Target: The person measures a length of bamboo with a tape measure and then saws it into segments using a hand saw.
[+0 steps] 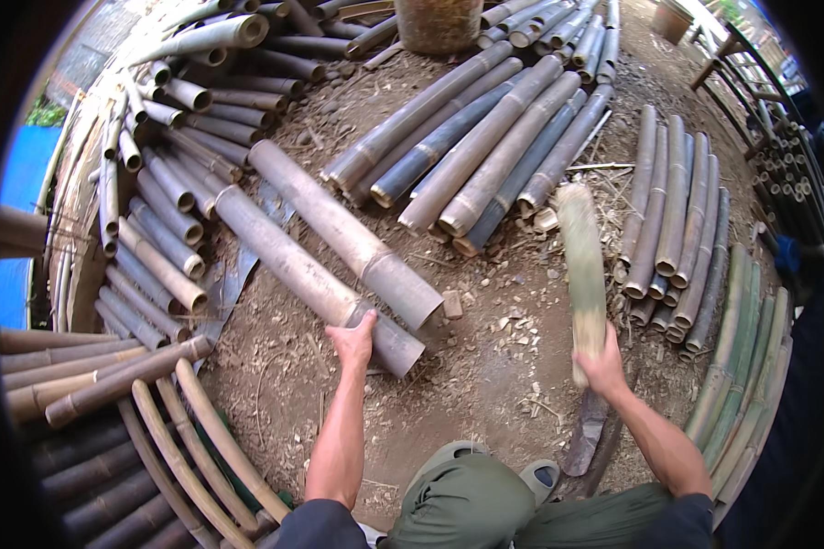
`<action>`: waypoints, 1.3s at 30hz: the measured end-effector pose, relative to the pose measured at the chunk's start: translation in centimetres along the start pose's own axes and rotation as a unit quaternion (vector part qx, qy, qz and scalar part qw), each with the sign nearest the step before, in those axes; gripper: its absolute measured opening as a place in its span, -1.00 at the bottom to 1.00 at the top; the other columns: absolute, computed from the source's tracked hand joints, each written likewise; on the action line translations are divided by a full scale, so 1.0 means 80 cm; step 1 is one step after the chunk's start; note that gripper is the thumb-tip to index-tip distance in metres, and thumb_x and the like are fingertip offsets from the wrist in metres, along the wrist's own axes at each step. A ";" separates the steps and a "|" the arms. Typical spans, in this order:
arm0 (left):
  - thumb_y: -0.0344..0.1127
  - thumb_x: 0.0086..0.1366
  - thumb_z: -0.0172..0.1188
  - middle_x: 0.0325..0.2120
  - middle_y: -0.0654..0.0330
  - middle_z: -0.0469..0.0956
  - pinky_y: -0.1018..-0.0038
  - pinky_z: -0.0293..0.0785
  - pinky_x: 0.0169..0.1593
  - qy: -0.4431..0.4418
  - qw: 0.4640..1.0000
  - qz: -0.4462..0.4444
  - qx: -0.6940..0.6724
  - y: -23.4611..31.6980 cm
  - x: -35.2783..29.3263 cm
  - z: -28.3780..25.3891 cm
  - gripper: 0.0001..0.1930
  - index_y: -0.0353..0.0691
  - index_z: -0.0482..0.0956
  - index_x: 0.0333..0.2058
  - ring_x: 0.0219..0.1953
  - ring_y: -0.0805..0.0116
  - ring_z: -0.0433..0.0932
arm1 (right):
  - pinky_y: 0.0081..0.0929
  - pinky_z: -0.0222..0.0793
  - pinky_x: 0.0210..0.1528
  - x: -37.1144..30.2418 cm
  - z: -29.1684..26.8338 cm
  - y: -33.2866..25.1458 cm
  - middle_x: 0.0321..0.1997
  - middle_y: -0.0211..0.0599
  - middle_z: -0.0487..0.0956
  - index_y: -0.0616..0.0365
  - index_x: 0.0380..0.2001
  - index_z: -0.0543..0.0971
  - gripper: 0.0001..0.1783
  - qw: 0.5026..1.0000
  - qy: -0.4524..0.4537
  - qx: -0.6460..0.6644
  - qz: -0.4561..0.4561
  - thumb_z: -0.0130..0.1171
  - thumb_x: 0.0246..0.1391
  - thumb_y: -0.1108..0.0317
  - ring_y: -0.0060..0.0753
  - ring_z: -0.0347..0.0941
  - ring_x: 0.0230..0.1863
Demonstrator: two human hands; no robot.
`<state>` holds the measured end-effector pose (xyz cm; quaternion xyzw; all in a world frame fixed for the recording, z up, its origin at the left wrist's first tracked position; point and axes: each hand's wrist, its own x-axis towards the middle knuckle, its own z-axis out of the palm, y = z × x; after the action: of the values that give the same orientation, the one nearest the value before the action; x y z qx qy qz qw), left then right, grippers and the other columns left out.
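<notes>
My left hand [351,342] grips a thick grey-brown bamboo pole [288,265] close to its near cut end, thumb on top. The pole slants away to the far left. Another thick bamboo pole [343,233] lies alongside it, just to the right. In my right hand [601,363] is a pale greenish wooden stick [583,265], held upright by its lower end and smeared by motion. Below that hand a dark, flat, blade-like piece [586,435] rests near the ground; its kind I cannot make out.
Cut bamboo poles lie in piles at the far middle [485,146], the left [169,197] and the right [673,201]. Green poles [742,357] stand close by my right arm. A bucket-like container [439,26] is at the back. Wood chips [522,343] litter the dirt.
</notes>
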<state>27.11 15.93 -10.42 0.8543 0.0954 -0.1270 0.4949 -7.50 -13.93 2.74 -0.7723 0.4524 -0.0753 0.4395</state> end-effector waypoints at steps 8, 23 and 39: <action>0.11 -0.14 0.55 0.03 -0.28 0.37 0.28 0.34 0.19 -0.032 0.998 -0.036 0.027 0.034 -0.027 0.003 0.10 -0.64 0.14 0.10 0.10 0.01 0.42 | -0.01 0.03 0.38 -0.136 0.026 0.017 0.27 0.31 0.17 0.46 0.29 0.05 -0.08 0.942 -0.166 -0.279 -0.092 0.28 0.06 0.15 0.26 0.12 0.32; -0.27 -0.06 0.44 -0.06 0.06 0.46 0.30 0.50 -0.01 -0.161 0.947 0.010 -0.278 0.007 -0.085 -0.127 -0.16 -0.33 0.24 0.19 -0.11 0.25 0.53 | -0.20 0.41 0.18 0.049 0.241 -0.152 0.11 0.19 0.49 0.39 0.30 0.21 0.17 0.923 -0.323 0.199 -0.070 0.50 -0.28 -0.06 0.03 0.46 0.13; 0.07 -0.19 0.56 0.12 -0.24 0.40 0.26 0.38 0.22 -0.453 0.841 0.295 0.000 0.323 -0.144 0.219 0.22 -0.46 0.05 0.32 0.15 0.02 0.44 | -0.04 0.40 0.19 0.075 0.022 -0.062 0.20 0.33 0.34 0.30 0.38 0.04 0.16 0.944 0.144 0.294 -0.040 0.23 -0.03 -0.31 0.16 0.37 0.18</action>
<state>21.46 -12.46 6.01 0.6897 -0.3959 -0.3476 0.4967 0.02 -16.41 3.67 -0.6072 0.4374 -0.3330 0.5737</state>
